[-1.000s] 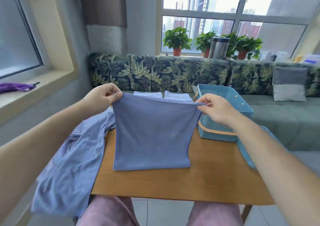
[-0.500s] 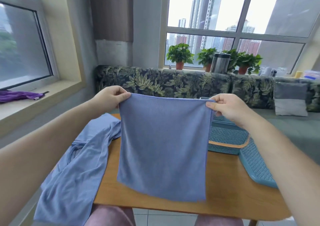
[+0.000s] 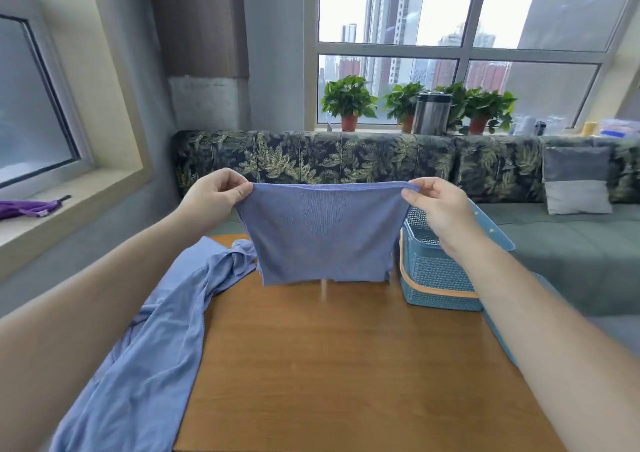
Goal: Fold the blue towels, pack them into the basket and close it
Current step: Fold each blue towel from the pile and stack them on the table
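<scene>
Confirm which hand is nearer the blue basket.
Right. The right hand pinches one corner of the towel directly over the basket in view; the left hand pinches the opposite corner, well to the basket's left.

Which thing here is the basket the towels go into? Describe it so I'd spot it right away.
Find the wooden table in front of the leaf-patterned sofa. At its far right corner, partly behind the right hand, stands the basket. It is teal plastic mesh with an orange band, unlike the soft blue towel beside it.
</scene>
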`<state>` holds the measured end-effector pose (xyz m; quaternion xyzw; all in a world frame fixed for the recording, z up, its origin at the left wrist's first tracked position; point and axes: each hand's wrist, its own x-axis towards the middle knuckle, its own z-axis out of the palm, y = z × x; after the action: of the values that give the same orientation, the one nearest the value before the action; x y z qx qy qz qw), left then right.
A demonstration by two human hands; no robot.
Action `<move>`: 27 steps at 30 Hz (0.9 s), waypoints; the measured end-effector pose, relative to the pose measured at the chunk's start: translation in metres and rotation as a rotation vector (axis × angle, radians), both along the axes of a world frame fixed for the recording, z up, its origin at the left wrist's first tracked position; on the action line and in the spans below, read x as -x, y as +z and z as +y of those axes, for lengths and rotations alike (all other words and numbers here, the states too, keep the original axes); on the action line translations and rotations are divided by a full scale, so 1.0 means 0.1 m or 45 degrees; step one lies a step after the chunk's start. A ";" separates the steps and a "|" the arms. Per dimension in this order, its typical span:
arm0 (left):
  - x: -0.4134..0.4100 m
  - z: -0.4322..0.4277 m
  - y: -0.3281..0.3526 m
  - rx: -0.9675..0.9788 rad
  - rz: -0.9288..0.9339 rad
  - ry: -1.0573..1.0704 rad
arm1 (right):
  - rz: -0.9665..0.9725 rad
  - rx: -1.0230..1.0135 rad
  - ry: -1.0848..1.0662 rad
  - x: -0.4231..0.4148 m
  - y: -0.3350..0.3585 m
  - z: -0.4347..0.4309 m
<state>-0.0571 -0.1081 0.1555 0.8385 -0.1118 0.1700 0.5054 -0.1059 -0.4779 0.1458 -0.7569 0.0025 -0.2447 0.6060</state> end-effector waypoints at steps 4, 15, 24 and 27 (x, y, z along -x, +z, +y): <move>0.27 0.08 -0.33 -0.042 0.060 -0.105 | 0.123 -0.012 0.142 0.27 -0.40 -0.03; 1.13 0.21 -1.98 -0.357 0.387 -0.221 | 0.636 0.129 0.398 1.15 -1.97 -0.17; 1.08 0.16 -2.00 -0.188 0.569 -0.188 | 0.723 0.040 0.313 1.02 -2.03 -0.17; 0.84 0.08 -1.99 -0.180 0.550 -0.124 | 0.684 0.049 0.242 0.77 -2.06 -0.12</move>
<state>-0.1415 -0.1004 -0.0436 0.8825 -0.0529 -0.0464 0.4651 -0.1829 -0.4894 -0.0605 -0.8029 0.0874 0.0226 0.5892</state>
